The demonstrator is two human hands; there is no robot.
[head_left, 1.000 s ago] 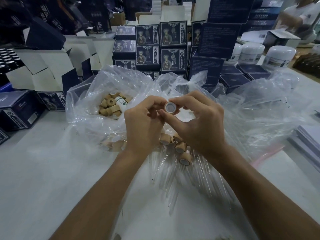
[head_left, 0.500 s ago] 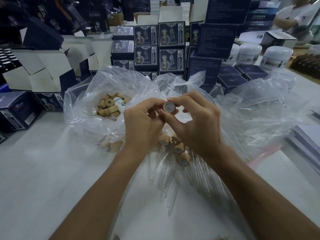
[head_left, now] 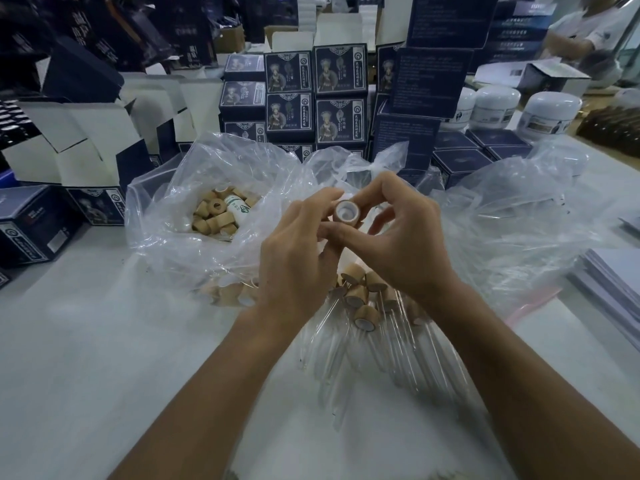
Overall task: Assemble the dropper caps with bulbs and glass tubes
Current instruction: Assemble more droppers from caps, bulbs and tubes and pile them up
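A tan dropper cap point(head_left: 346, 212) with a white inside faces me at the centre of the view. My left hand point(head_left: 294, 258) and my right hand point(head_left: 398, 244) both pinch it between fingertips, just above the table. Below my hands lie several assembled caps point(head_left: 360, 299) with glass tubes point(head_left: 346, 355) spread on clear plastic. An open plastic bag point(head_left: 173, 209) at the left holds several loose tan caps point(head_left: 214, 216) and a small white bottle point(head_left: 237, 207).
Dark blue printed boxes point(head_left: 315, 98) are stacked behind the bags, open white-lined cartons point(head_left: 86, 133) at the left. White jars point(head_left: 550, 112) stand at the back right. A crumpled clear bag point(head_left: 519, 216) and a paper stack point(head_left: 613, 282) lie on the right. A person sits far right.
The cap has turned in my fingers, so its white open inside shows more fully. My right fingers have spread a little. My hands have stayed in the same place.
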